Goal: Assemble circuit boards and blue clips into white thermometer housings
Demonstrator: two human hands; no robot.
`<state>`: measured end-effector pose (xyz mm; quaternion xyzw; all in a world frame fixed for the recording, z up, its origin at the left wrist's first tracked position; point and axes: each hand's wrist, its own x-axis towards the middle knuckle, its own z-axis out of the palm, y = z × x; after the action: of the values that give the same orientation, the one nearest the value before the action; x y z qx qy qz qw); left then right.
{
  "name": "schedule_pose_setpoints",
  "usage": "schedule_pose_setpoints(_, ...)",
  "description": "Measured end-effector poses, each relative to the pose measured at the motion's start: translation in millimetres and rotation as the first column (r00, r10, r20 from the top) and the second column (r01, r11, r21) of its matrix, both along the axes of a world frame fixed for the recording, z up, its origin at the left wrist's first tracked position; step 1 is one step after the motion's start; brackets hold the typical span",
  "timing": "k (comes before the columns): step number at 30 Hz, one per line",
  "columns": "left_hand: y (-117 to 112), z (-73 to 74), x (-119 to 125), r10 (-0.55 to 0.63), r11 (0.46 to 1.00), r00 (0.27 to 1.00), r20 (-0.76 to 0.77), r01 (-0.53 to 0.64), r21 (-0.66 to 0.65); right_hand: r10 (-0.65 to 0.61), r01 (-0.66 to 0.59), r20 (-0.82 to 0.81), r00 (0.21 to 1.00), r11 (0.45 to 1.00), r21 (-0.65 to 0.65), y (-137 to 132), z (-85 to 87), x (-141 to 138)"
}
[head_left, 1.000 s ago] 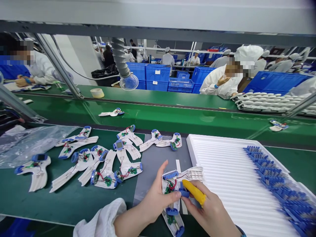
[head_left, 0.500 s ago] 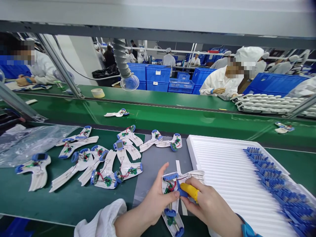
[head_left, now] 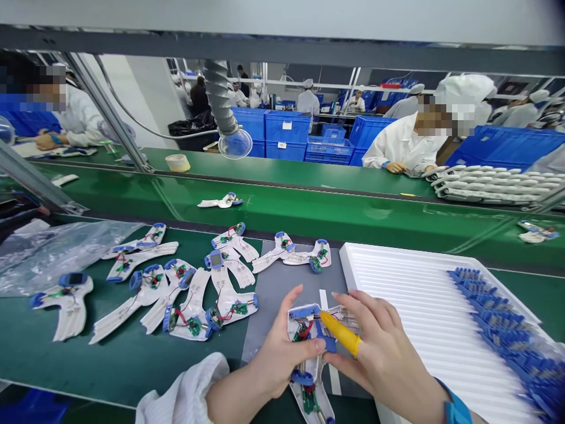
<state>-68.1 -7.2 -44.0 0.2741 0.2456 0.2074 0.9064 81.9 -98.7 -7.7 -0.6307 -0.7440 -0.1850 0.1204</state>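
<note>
Left hand [head_left: 278, 353] grips the open half-shell [head_left: 309, 353] of a white handheld device from its left edge, thumb across the inner face near the red wires, other fingers wrapped under. That props it off the grey mat [head_left: 273, 288] w/ the circuit side up, so the inside is reachable. Right hand [head_left: 384, 359] comes in from the shell's right; index finger wears a yellow finger cot [head_left: 339, 334] and its tip presses down on a blue part [head_left: 324, 341] inside the shell, thumb pinching from below. Rest of the right fingers are spread loose, holding nothing else. Cot prob. there for grip and to keep skin off the electronics.

Left of the shell, approx. a dozen more open half-shells [head_left: 185, 294] lie face up on the green tabletop [head_left: 110, 365], boards and wires showing, spread flat w/o stacking so each stays easy to pick. Right of the shell sits a white ribbed tray [head_left: 419, 306], rows of small blue parts [head_left: 503, 330] along its far side, within easy reach of the right hand. Beyond the shell, past the conveyor belt [head_left: 309, 212], other people in white coats work at their own stations.
</note>
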Motion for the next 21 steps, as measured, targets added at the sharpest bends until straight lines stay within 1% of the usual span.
schedule_pose_setpoints(4, 2, -3.9, -1, -0.052, 0.998, 0.998, 0.032, 0.051, 0.020, 0.058, -0.073, -0.112, 0.992, 0.989, -0.130, 6, 5.2, 6)
schedule_pose_setpoints(6, 2, -7.2, 0, -0.050, 0.999, 0.998, 0.029, 0.049, 0.020, 0.070, -0.090, -0.122, 0.990, 0.982, -0.166, 10, 6.8, 8)
schedule_pose_setpoints(10, 2, -13.5, 2, -0.020, 1.000, 0.999, -0.049, 0.021, 0.009, 0.102, -0.113, -0.063, 0.993, 0.972, -0.208, 16, 9.2, 8)
schedule_pose_setpoints(14, 6, -15.9, 4, 0.005, 1.000, 0.996, -0.088, -0.006, -0.009, 0.170, -0.156, 0.028, 0.985, 0.952, -0.264, 25, 13.1, 10)
schedule_pose_setpoints(16, 11, -17.6, 5, 0.014, 1.000, 0.996, -0.086, -0.016, -0.024, 0.213, -0.184, 0.052, 0.976, 0.925, -0.332, 38, 14.4, 19)
schedule_pose_setpoints(17, 14, -19.3, 6, 0.035, 0.999, 0.997, -0.071, -0.036, -0.012, 0.208, -0.178, 0.037, 0.977, 0.905, -0.386, 47, 14.1, 27)
schedule_pose_setpoints(18, 18, -21.9, 6, 0.072, 0.997, 0.996, -0.057, -0.071, 0.014, 0.171, -0.148, 0.012, 0.985, 0.885, -0.441, 59, 13.1, 38)
schedule_pose_setpoints(19, 23, -25.3, 7, 0.119, 0.992, 0.992, -0.046, -0.116, 0.052, 0.100, -0.093, -0.011, 0.995, 0.868, -0.487, 73, 11.4, 52)
schedule_pose_setpoints(20, 28, -29.5, 7, 0.167, 0.982, 0.985, -0.043, -0.162, 0.098, 0.000, -0.012, -0.024, 1.000, 0.855, -0.519, 88, 9.2, 67)
schedule_pose_setpoints(21, 33, -34.2, 6, 0.208, 0.969, 0.977, -0.051, -0.199, 0.145, -0.112, 0.085, -0.021, 0.993, 0.850, -0.520, 105, 6.6, 84)
